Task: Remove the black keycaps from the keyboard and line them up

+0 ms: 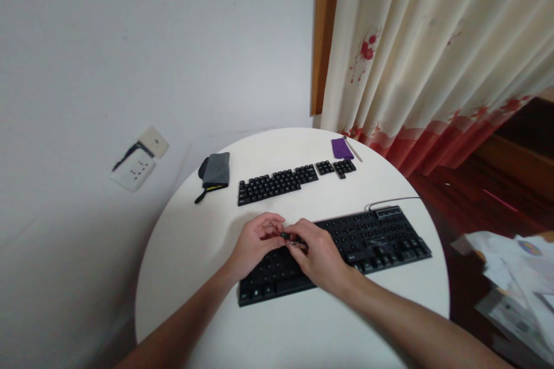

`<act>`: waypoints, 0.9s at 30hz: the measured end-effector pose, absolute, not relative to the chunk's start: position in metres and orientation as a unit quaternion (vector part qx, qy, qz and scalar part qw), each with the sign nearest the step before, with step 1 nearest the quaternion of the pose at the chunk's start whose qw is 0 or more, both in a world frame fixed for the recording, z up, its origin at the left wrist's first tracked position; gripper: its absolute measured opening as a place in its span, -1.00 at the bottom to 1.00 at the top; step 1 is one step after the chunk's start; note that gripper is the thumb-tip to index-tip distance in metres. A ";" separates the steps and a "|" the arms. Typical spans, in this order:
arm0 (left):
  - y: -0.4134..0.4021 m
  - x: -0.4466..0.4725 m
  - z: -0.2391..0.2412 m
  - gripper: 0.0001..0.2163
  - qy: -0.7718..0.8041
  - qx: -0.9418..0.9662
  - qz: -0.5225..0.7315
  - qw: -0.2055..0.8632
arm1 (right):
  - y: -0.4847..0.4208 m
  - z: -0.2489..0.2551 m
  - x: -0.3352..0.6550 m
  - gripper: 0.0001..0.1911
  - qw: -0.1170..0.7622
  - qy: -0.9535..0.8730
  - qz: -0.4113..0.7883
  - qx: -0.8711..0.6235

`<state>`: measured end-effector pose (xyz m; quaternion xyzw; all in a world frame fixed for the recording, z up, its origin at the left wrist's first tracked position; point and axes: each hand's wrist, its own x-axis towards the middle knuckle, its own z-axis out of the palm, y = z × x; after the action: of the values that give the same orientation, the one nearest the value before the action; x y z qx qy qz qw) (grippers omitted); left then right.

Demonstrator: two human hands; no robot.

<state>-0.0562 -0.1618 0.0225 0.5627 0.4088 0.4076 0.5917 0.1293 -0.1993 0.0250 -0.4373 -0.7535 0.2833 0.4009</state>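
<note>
white table [182,265]: over black keyboard [378,236], right hand [319,251] clamped on metallic tool [298,246]; left hand [256,241] curled, grip unclear

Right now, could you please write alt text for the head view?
A person's left hand and right hand are close together over a black keyboard on a round table; the right holds a small object. Black keycaps lie in rows beyond.
</note>
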 end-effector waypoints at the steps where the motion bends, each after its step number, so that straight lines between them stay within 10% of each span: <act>1: -0.162 -0.056 0.023 -0.67 0.409 0.560 0.407 0.594 | -0.199 0.025 0.130 -0.67 0.400 -0.755 0.283 -0.436; 27: -0.153 -0.061 0.020 -0.65 0.427 0.508 0.524 0.533 | -0.068 0.015 0.179 -0.85 0.181 -0.688 0.186 -0.678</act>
<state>-0.0610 -0.1534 0.0203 0.5084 0.4272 0.5243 0.5331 0.1787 -0.0678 0.0154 -0.6781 -0.6875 0.1864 0.1811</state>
